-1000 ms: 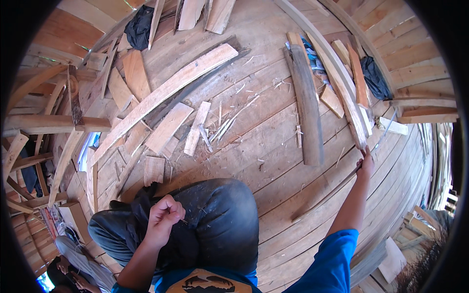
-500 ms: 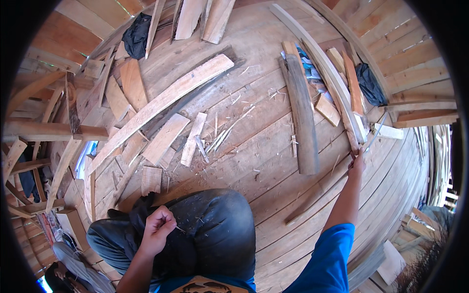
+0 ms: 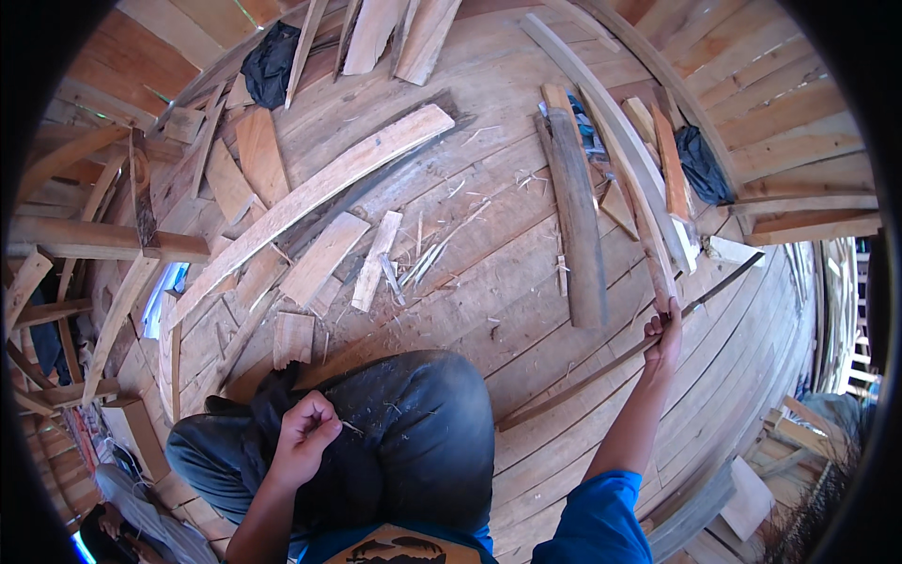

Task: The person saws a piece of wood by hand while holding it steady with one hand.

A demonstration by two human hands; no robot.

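Note:
My left hand (image 3: 307, 434) is held over my lap with thumb and fingers pinched on a small wood splinter (image 3: 351, 428). My right arm is stretched forward to the right. Its hand (image 3: 663, 336) has its fingers curled round a long thin wooden strip (image 3: 583, 383), which runs slantwise just above or along the floor; its far part looks dark. The near end of a long pale board (image 3: 648, 214) meets the fingertips of that hand; whether they grip it too, I cannot tell. Shavings lie on my dark trousers (image 3: 423, 404).
A grey weathered plank (image 3: 575, 226) lies ahead. To the left are a long rough board (image 3: 319, 202), short offcuts (image 3: 324, 256) and several splinters (image 3: 423, 263). Black plastic bags (image 3: 270, 64) sit by the far wall and at the right. Wooden framing (image 3: 108, 242) stands at left; another person's legs (image 3: 150, 512) show lower left.
My right hand has drawn back toward me and slightly left, bringing the thin strip along. The long board's near end has shifted slightly left. My left hand stays nearly still with the splinter.

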